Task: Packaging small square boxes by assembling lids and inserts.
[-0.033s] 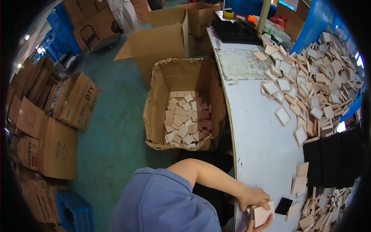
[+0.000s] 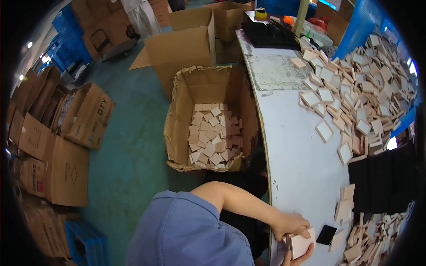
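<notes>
Close to the table's front edge, a small stack of pale square wooden pieces (image 2: 302,246) sits between both my hands. My left hand (image 2: 290,225), reaching in from a blue sleeve, is closed over the stack's top and far side. From below, my right hand (image 2: 296,259) wraps its fingers and thumb round the near side; most of that hand is cut off by the picture's lower edge. A flat black square (image 2: 326,235) lies on the table to the right of the stack. Beside it are a few loose pale pieces (image 2: 344,208).
Heaps of pale square frames (image 2: 361,88) cover the right of the white table (image 2: 295,146), with a black slab (image 2: 384,179) between them. Left of the table stands an open carton (image 2: 177,128) holding many pale squares. More cartons (image 2: 71,168) and a blue crate (image 2: 88,244) line the left.
</notes>
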`<action>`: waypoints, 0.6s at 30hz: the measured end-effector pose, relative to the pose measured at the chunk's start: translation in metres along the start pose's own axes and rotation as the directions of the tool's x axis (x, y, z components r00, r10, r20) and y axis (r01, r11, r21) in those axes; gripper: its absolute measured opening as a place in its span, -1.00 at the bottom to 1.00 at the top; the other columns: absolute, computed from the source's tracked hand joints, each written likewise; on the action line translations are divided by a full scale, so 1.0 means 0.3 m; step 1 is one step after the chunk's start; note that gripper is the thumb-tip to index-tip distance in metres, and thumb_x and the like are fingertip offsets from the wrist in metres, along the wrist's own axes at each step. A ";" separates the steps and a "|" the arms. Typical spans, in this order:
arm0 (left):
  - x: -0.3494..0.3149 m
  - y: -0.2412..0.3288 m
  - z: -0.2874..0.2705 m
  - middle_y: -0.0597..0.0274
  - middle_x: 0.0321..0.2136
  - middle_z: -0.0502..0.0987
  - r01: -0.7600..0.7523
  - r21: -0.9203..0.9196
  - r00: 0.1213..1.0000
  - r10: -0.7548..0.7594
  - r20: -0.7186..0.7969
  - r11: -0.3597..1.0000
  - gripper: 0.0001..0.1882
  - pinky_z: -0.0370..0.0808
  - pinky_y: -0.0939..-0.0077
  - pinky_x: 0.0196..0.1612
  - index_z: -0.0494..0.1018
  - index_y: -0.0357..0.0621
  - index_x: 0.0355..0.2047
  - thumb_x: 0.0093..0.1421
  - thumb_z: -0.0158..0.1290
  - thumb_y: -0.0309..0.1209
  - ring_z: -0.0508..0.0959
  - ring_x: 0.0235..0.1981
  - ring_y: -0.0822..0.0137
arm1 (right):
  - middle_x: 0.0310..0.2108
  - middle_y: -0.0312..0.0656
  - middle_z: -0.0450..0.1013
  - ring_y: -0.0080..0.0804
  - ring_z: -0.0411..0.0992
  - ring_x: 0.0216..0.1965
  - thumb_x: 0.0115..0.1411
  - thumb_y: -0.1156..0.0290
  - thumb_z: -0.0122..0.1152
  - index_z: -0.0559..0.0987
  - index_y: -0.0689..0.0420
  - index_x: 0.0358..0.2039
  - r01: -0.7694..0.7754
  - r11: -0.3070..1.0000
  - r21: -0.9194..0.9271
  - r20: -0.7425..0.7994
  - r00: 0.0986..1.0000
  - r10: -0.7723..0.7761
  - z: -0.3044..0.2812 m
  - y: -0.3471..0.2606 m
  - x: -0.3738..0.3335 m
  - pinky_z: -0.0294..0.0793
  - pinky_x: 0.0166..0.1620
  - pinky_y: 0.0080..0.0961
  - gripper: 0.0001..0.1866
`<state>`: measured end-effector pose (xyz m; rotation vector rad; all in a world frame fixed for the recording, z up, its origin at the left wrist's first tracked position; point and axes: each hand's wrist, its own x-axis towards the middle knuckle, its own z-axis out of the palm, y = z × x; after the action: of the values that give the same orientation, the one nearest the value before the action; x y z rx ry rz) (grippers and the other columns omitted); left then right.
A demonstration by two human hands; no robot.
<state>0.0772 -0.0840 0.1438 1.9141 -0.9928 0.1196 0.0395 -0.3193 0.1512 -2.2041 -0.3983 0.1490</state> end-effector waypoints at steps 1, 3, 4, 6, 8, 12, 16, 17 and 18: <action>-0.027 0.005 0.001 -0.14 -0.15 0.25 -0.013 -0.037 0.996 0.010 -0.086 0.999 -0.09 0.28 0.19 -0.09 0.15 0.10 0.08 -0.38 0.28 -0.35 0.33 -0.16 -0.11 | 0.09 0.13 0.10 -0.12 0.13 0.11 0.00 0.34 0.29 -0.05 0.26 0.19 0.082 0.995 -0.056 0.025 0.996 -0.080 -0.004 -0.064 0.008 0.19 0.13 -0.20 -0.13; -0.101 0.042 -0.043 -0.16 -0.11 0.25 -0.034 -0.019 0.959 0.027 -0.284 0.999 -0.06 0.28 0.18 -0.06 0.13 0.11 0.11 -0.37 0.29 -0.38 0.31 -0.11 -0.12 | 0.11 0.08 0.11 -0.14 0.12 0.12 -0.03 0.25 0.25 0.14 0.27 0.12 0.230 0.950 0.211 -0.015 0.973 -0.232 0.030 -0.138 0.042 0.17 0.09 -0.18 -0.24; -0.159 0.074 -0.066 -0.13 -0.06 0.26 0.056 -0.024 0.926 -0.061 -0.372 0.998 -0.06 0.26 0.16 -0.01 0.12 0.14 0.14 -0.33 0.30 -0.39 0.29 -0.05 -0.13 | 0.16 0.07 0.04 -0.21 0.13 0.12 -0.08 0.24 0.24 0.16 0.28 0.11 0.267 0.857 0.440 -0.064 0.962 -0.267 0.058 -0.158 0.053 0.24 0.05 -0.27 -0.22; -0.291 0.050 -0.096 0.01 0.04 0.25 -0.055 -0.097 0.785 -0.017 -0.619 0.994 -0.16 0.23 0.15 0.06 0.14 0.04 0.14 -0.18 0.27 -0.30 0.24 0.08 -0.05 | 0.23 0.03 -0.08 -0.14 0.17 0.12 -0.03 0.23 0.15 0.07 0.25 0.18 0.415 0.866 0.279 0.082 0.888 -0.452 0.076 -0.232 0.120 0.26 0.03 -0.27 -0.20; -0.464 0.060 -0.149 0.03 -0.03 0.29 0.359 0.149 0.760 -0.196 -0.620 0.921 -0.21 0.19 0.16 0.10 0.19 -0.13 0.08 -0.20 0.24 -0.30 0.28 0.05 0.02 | 0.23 0.06 -0.06 -0.12 0.19 0.10 -0.03 0.31 0.09 0.08 0.21 0.19 0.437 0.889 0.135 0.173 0.873 -0.456 0.093 -0.230 0.157 0.27 0.00 -0.28 -0.24; -0.680 0.093 -0.298 0.09 0.02 0.20 0.561 -0.127 0.066 -0.197 -0.978 0.818 -0.05 0.31 0.30 0.03 -0.14 -0.13 0.20 -0.10 0.21 -0.33 0.26 0.07 0.15 | 0.18 0.11 -0.01 -0.11 0.22 0.04 -0.10 0.53 0.06 0.14 0.25 0.13 0.295 0.931 0.214 0.091 0.943 -0.319 0.117 -0.191 0.171 0.31 -0.06 -0.34 -0.30; -1.186 -0.133 -0.424 0.09 -0.01 0.20 0.427 -0.549 -0.315 -0.451 -0.835 0.718 0.04 0.40 0.24 -0.12 -0.32 0.02 0.22 -0.07 0.22 -0.26 0.33 -0.07 0.21 | 0.17 0.09 0.02 -0.13 0.23 0.02 -0.06 0.54 0.04 0.18 0.24 0.10 0.330 0.924 0.193 0.047 0.937 -0.345 0.130 -0.187 0.189 0.32 -0.08 -0.36 -0.37; -1.179 -0.128 -0.468 0.07 -0.02 0.19 0.289 -0.744 -0.449 -0.600 -0.661 0.603 0.04 0.42 0.20 -0.17 -0.34 0.08 0.21 -0.05 0.22 -0.23 0.36 -0.12 0.19 | 0.18 0.05 0.02 -0.18 0.24 0.01 0.04 0.46 0.01 0.17 0.22 0.12 0.345 0.931 0.123 0.042 0.935 -0.352 0.125 -0.183 0.186 0.31 -0.08 -0.38 -0.41; -1.139 -0.081 -0.519 0.06 -0.02 0.19 0.124 -0.883 -0.549 -0.710 -0.441 0.453 0.04 0.44 0.15 -0.22 -0.36 0.14 0.21 -0.03 0.22 -0.20 0.38 -0.16 0.18 | 0.19 0.01 0.02 -0.22 0.25 0.00 0.13 0.38 -0.02 0.17 0.20 0.13 0.358 0.932 0.056 0.042 0.932 -0.361 0.117 -0.178 0.174 0.30 -0.07 -0.39 -0.45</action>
<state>-0.0863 0.2432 0.0558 0.9049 1.2126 0.6442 0.0677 -0.2450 0.1731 -2.0444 -0.8112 0.0149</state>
